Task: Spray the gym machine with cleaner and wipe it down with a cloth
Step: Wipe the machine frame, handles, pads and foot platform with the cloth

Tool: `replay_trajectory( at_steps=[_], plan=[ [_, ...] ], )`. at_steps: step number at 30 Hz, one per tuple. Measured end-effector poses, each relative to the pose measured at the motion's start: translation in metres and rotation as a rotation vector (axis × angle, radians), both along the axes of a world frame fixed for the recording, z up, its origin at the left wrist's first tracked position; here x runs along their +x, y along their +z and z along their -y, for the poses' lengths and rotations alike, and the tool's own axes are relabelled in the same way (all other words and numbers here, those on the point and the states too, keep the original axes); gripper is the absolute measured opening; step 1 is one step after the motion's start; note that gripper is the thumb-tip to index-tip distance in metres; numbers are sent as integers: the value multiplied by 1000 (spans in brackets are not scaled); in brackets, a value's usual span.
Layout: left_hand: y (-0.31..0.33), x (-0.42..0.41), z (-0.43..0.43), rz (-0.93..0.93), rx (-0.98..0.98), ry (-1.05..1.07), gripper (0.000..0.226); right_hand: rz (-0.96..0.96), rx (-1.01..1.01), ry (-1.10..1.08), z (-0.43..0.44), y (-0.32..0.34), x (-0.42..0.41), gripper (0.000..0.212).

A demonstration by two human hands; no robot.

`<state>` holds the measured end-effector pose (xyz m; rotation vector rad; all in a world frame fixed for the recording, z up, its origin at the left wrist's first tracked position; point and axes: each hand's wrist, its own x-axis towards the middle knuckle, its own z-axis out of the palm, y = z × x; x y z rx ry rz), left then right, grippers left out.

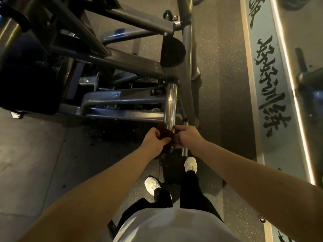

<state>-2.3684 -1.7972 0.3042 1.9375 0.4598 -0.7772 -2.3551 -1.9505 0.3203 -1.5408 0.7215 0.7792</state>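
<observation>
While both arms reach fwd & down, the left hand (156,139) and right hand (189,137) meet at the near end of a shiny chrome bar (171,102) on the gym machine (122,63). Btwn them sits a dark brown cloth (167,132), bunched & wrapped round the bar's near end.

L hand: fingers curled tight into a fist on the cloth's left side, knuckles up, cloth poking out above & below the fist. R hand: fingers curled over too, gripping the cloth's right side w/ fingertips up against the bar. Thumb is hidden, can't tell where it sits. Hands are close together, w/ only cloth & bar in the gap.

The bar runs up-frame to a collar where it joins the grey frame. A thinner rod (184,151) stands just right of it, partly behind the R hand. Higher up, a black half-round pad (173,51) sits on the frame. A big dark weight plate (26,79) fills the far left, in shadow.

Below the hands are white shoes (152,185), black trousers (190,189) & a pale grey shirt (174,224) at the bottom edge. The floor (218,84) is dark speckled rubber by the machine, w/ paler slabs (26,154) at left. Along the right runs a pale strip w/ black brush lettering (269,84).
</observation>
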Motion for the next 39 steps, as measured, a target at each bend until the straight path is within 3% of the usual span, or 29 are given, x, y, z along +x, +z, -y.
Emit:
replay_trajectory(
  at_steps=[7,10,16,24,34,39],
  plan=[
    [-11,63,35,24,-82,232,42,19,39,26,4,-10,-1,36],
    [-15,98,51,71,-43,205,53,43,-34,56,3,-10,3,28],
    [-11,124,43,74,-52,124,47,75,-151,16,1,-10,27,26],
    [-4,62,23,-56,-22,88,43,69,-19,-15,4,-14,22,27],
    [-8,175,68,46,79,142,65,43,-106,-44,0,-33,30,33],
    [-6,185,68,71,76,87,72,33,-132,-19,-5,-35,32,30]
  ],
)
